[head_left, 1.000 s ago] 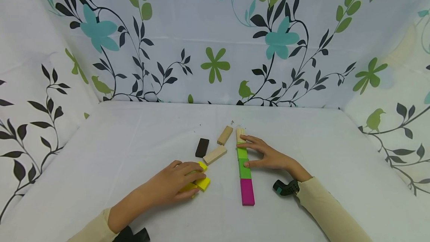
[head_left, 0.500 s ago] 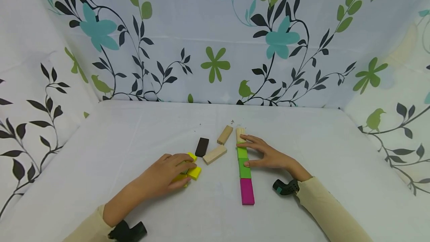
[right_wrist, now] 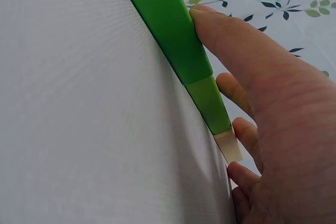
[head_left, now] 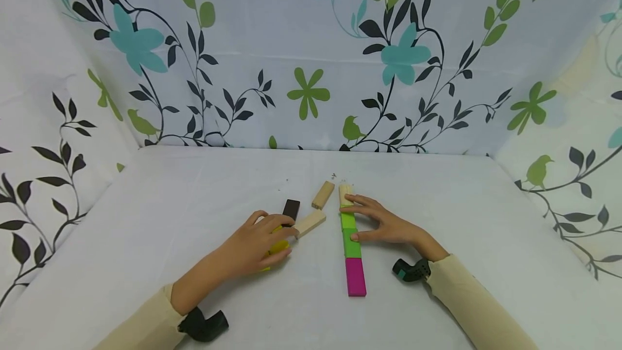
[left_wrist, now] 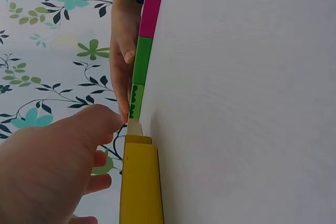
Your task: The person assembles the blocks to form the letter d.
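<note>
My relaxed right hand (head_left: 386, 224) perhaps steadied the block row (head_left: 352, 247); left of it, my spread left hand (head_left: 252, 246) covered yellow blocks (left_wrist: 140, 182).

This is a small curtained-off table spot, with a flat white tabletop (head_left: 427, 190) and pale flower-and-leaf printed cloth walls (head_left: 272, 20).

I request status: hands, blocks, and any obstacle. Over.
Left hand over yellow blocks, grip unclear. Right hand touches green block in row. Loose wooden block lies between hands.
</note>
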### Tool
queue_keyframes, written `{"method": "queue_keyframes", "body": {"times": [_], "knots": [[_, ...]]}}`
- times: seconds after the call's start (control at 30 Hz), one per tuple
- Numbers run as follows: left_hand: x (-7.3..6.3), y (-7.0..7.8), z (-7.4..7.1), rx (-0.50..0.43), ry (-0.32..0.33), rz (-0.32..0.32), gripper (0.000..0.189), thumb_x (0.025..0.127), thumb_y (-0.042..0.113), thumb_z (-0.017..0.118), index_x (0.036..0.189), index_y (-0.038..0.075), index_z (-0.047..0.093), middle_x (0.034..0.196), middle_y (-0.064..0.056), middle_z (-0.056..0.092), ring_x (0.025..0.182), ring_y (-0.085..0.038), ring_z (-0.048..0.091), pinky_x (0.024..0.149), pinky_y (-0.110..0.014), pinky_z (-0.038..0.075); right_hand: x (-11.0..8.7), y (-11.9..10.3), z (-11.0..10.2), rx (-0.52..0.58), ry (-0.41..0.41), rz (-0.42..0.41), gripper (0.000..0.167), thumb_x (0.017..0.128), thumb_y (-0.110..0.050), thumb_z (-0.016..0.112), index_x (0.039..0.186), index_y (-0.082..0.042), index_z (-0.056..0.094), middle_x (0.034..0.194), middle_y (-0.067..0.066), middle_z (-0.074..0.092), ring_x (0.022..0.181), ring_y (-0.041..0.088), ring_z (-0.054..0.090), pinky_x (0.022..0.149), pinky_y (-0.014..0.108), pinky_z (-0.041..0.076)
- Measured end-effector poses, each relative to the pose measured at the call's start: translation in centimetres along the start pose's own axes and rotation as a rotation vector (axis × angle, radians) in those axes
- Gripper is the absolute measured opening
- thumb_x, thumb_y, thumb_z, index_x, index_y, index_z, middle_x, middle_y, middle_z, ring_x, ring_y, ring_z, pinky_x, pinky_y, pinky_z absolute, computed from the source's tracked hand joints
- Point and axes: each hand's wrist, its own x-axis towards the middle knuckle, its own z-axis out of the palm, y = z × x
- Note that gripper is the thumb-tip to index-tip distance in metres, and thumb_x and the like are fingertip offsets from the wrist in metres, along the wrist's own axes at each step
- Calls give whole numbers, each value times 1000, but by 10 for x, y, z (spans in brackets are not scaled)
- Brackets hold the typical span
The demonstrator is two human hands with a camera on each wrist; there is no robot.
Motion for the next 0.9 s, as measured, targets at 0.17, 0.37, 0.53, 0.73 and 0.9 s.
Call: {"method": "queue_keyframes", "body": {"times": [0.17, 0.37, 0.53, 0.73, 0.9], "knots": [[12, 4, 0, 35, -46, 6, 32, 90, 31, 68, 118, 16, 65, 121, -3, 61, 106, -16, 60, 92, -42, 45, 0, -1, 0, -6, 7, 2, 60, 86, -25, 74, 142, -19, 52, 160, 7, 22, 147, 34, 9, 109, 70, 14], [20, 6, 3, 66, -86, 10, 35, 91, 32, 66, 120, 13, 66, 120, -3, 63, 110, -15, 58, 94, -41, 45, 0, 0, 0, -17, 6, 1, 60, 86, -25, 73, 142, -19, 52, 160, 7, 22, 147, 35, 9, 109, 70, 14], [23, 7, 6, 80, -106, 27, 34, 92, 33, 65, 118, 11, 69, 117, -1, 65, 110, -14, 59, 94, -40, 45, 1, -2, -1, -21, 3, 0, 60, 86, -25, 74, 142, -19, 52, 160, 6, 22, 148, 34, 9, 109, 70, 14], [25, 9, 8, 34, -134, 30, 33, 92, 30, 65, 119, 10, 67, 117, -2, 65, 111, -15, 58, 95, -40, 44, 1, -3, -1, -19, 2, 5, 60, 86, -25, 74, 142, -18, 52, 160, 7, 22, 147, 35, 9, 109, 70, 13], [28, 15, 8, -6, -134, 53, 31, 92, 29, 65, 117, 11, 66, 118, -1, 64, 110, -14, 59, 95, -39, 44, 0, -3, 0, -14, 1, 9, 60, 86, -25, 73, 142, -18, 52, 160, 7, 22, 147, 35, 9, 109, 70, 14]]}}
